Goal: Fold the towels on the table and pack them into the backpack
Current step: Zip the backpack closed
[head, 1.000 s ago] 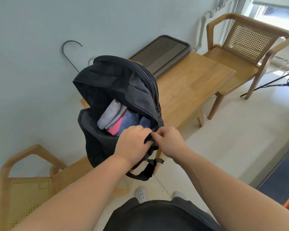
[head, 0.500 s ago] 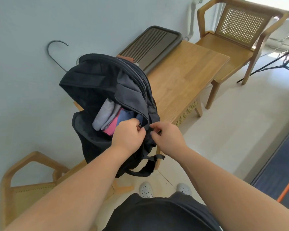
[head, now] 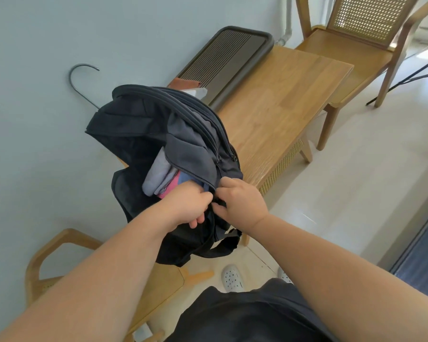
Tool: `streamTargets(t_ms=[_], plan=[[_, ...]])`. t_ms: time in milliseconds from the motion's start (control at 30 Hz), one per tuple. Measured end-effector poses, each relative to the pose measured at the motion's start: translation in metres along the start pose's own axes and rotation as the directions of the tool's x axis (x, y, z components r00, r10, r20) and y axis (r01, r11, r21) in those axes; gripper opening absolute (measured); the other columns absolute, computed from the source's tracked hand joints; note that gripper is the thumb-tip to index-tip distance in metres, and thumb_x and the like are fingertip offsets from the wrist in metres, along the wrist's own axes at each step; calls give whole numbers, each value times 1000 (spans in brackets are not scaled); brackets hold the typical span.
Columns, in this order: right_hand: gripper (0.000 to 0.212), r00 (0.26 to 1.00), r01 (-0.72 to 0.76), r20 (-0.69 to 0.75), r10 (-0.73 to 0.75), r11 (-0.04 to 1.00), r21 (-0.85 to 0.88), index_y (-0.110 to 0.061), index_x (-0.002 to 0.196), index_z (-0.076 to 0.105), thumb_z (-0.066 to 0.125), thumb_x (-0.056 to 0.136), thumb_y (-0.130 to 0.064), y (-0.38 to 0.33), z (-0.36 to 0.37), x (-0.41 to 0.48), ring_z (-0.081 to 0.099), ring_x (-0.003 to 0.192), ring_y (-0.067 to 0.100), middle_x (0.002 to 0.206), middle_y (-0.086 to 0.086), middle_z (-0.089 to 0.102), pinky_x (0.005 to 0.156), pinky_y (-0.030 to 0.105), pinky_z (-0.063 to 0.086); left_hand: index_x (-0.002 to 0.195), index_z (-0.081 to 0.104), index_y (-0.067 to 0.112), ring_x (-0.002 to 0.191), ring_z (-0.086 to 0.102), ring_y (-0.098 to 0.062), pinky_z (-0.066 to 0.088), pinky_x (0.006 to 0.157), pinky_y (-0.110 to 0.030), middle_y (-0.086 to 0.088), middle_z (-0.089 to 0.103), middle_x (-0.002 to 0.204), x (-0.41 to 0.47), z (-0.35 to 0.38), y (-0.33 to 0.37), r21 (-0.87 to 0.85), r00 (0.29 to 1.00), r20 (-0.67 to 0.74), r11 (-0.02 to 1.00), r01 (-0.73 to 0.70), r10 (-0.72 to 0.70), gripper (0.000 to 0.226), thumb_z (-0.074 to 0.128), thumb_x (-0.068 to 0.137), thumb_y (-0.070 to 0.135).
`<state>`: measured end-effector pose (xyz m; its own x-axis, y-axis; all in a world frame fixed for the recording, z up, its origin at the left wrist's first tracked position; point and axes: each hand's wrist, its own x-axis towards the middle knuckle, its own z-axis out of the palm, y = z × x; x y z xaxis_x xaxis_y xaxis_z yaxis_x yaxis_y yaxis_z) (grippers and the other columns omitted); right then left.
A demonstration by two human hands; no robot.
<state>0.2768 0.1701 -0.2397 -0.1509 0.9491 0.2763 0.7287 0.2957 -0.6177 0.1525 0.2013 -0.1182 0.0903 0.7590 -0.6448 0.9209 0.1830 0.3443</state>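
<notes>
Now, with the folded towels (head: pixel 160 177) tucked inside the black backpack (head: pixel 139 129) on the counter (head: pixel 282 107), your left hand (head: pixel 183 206) grips its rim and your right hand (head: pixel 241 201) pinches the zip end (head: pixel 216 196), so pull the track taut first.

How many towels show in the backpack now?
3 in the backpack: grey towel leftmost, pink towel beside it, blue towel rightmost; more may be hidden underneath.

Home: wooden table (head: pixel 294 99), cane chair (head: pixel 356 48)
</notes>
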Motion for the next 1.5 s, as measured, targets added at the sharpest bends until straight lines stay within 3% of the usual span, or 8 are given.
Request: streamTargets(t_ms=[300,667,800,933,1067,1133,1300,1500], plan=[[23,983,-95,-140,119,982,162,-15,83,73,57,87,-31,9,-2,6,60,80,19,86,-4,63,64,30,50,65,56,12,46,46,-2,35,52,-24,3,55,56,-5,1,-2,-38,955,-209,974,-224,211,33,45,96,11],[11,981,-102,-169,95,994,-32,-21,97,74,65,92,-24,39,-47,11,61,87,20,94,-7,67,70,35,54,56,44,16,48,37,-9,31,50,-28,3,44,52,-20,-14,15,57,823,-403,909,-413,400,38,49,93,11],[12,980,-126,-162,116,990,-55,-23,97,75,65,91,-25,32,-64,20,58,88,21,93,-7,68,73,38,54,58,43,5,49,32,-11,29,50,-33,-3,41,52,-20,-15,26,-29,795,-475,896,-443,378,33,48,91,8],[24,987,-6,-162,6,1000,0,-22,108,76,61,91,-28,7,-84,30,54,93,17,101,-8,69,82,26,47,59,51,1,45,38,-6,32,46,-19,5,45,47,-22,-17,37,-126,783,-529,882,-454,328,31,47,90,5],[30,986,56,-157,-64,997,-54,-19,101,75,48,94,-32,1,-90,30,54,87,19,91,-5,69,76,32,50,61,56,8,54,51,-9,43,56,-22,-2,57,56,-26,-7,40,-61,781,-495,881,-470,382,40,48,100,14],[32,987,33,-151,-49,994,-104,-21,96,74,44,96,-33,4,-86,29,54,83,20,87,-5,67,72,36,51,63,53,8,58,53,-18,45,61,-33,-5,57,59,-23,-1,38,-4,758,-519,885,-466,396,41,46,102,20],[37,984,18,-168,-54,978,-206,-23,84,74,40,95,-33,7,-90,29,54,75,19,75,-7,66,64,35,51,55,35,15,51,33,-12,28,51,-27,2,37,53,-17,-1,41,56,724,-555,887,-459,410,46,52,98,16],[17,985,-68,-166,41,985,-160,-19,82,73,61,91,-28,17,-102,31,56,77,20,74,-5,66,67,32,51,58,44,6,51,38,-14,34,53,-38,-8,44,53,-18,3,46,-112,748,-586,884,-454,310,41,49,98,14]])
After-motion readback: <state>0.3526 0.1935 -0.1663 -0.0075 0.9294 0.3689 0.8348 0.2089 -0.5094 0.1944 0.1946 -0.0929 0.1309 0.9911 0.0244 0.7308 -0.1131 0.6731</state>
